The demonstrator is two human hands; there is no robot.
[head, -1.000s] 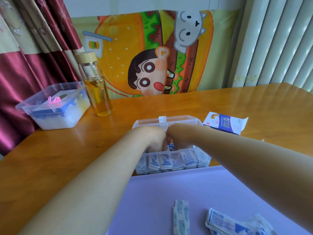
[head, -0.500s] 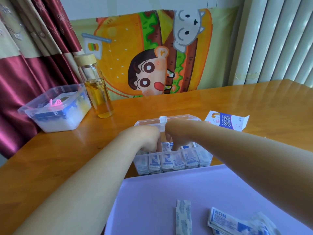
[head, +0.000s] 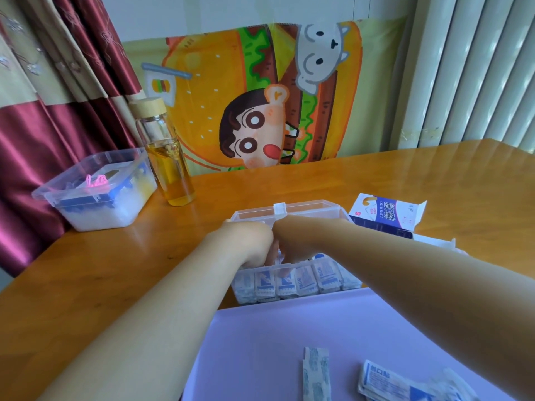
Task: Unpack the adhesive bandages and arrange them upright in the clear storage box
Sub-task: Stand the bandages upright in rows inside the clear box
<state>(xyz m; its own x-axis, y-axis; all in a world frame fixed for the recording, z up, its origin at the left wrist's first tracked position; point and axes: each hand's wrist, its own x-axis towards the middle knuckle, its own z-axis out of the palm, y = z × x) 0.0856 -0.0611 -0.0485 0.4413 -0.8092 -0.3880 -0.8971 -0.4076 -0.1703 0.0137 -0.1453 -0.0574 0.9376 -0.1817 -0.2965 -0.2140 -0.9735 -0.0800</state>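
Observation:
The clear storage box (head: 304,266) stands open on the wooden table, its lid (head: 307,208) tipped back. A row of wrapped adhesive bandages (head: 327,276) stands upright behind its front wall. My left hand (head: 249,241) and my right hand (head: 292,241) are side by side inside the box, knuckles up. Their fingers curl down onto the bandages in the middle, and the fingertips are mostly hidden. One loose bandage (head: 316,374) and a small heap of wrapped ones (head: 390,383) lie on the purple mat (head: 260,342) near me.
The opened blue and white bandage carton (head: 388,217) lies right of the box. A glass bottle of yellow liquid (head: 168,157) and a plastic tub of small items (head: 98,192) stand at the back left. Curtain and a cartoon cloth hang behind the table.
Both hands have stayed in the box and sunk a little lower. The bandage that stuck up between them half a second ago now sits lower among the others.

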